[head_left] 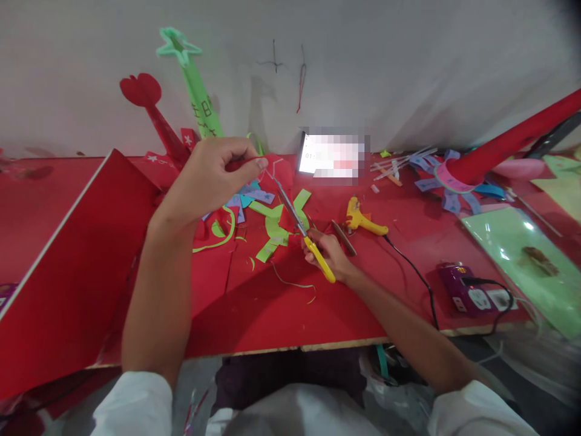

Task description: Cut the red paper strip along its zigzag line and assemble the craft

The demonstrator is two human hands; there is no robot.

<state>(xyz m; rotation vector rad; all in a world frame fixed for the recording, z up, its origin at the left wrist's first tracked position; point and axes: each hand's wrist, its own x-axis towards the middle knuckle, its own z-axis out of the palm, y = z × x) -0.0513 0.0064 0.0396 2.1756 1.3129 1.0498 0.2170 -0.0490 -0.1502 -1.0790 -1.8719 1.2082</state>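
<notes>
My left hand [213, 172] is raised over the table, thumb and fingers pinching a red sheet piece [279, 171] that looks like paper or foam. A pale line shows on it. My right hand [333, 251] grips yellow-handled scissors [320, 257], whose blades point up and left to the red piece. Whether the tips are cutting into it, I cannot tell. Below the blades lie light green strips [272, 224] in a flower-like shape. Thin green offcuts [252, 263] and a curled thin strip [295, 284] are scattered nearer me.
Right of the scissors lies a yellow glue gun [365, 219], its cord running to a purple power box [467, 290]. A lit phone [329, 154] leans at the wall. Paper figures, green [200, 91] and red [157, 115], stand back left. A red board [91, 260] rises at left.
</notes>
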